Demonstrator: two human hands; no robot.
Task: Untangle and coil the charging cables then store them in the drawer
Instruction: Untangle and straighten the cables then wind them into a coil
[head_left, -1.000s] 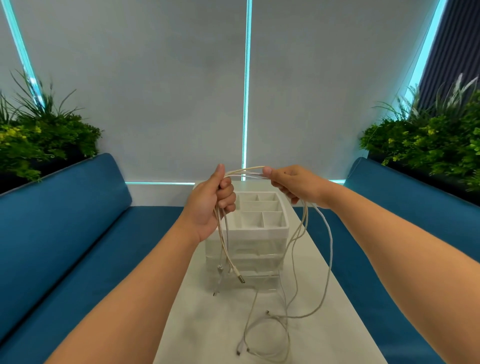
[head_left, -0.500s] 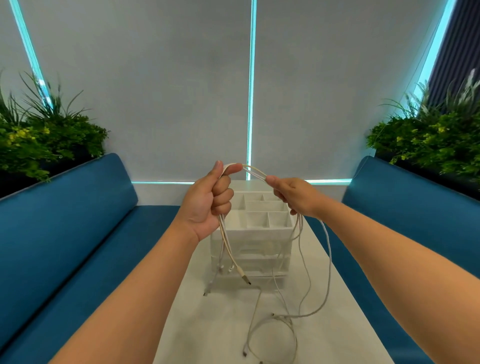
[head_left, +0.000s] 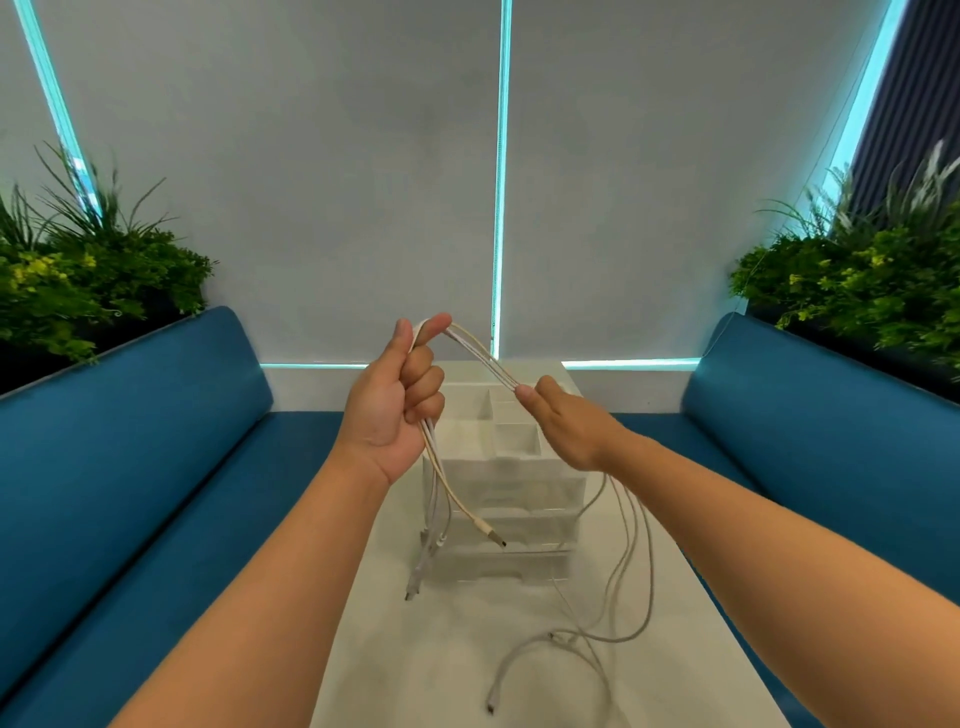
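Note:
Several white and cream charging cables (head_left: 480, 356) run bundled between my two hands above the table. My left hand (head_left: 397, 402) grips the bundle in a fist, thumb up, with short plug ends hanging below it. My right hand (head_left: 563, 421) holds the bundle lower and to the right, fingers pointing away; the long tails (head_left: 631, 566) drop from it and loop on the table. Behind and below the hands stands a white drawer unit (head_left: 511, 493) with open compartments on top and clear drawers that look closed.
The narrow white table (head_left: 441, 654) runs away from me between two blue benches (head_left: 156, 415). Green plants (head_left: 78, 275) stand behind each bench. A grey blind covers the wall ahead.
My right hand has slid down and to the right along the bundle, moving away from the left hand. The span of cable between the hands has grown and slopes down to the right.

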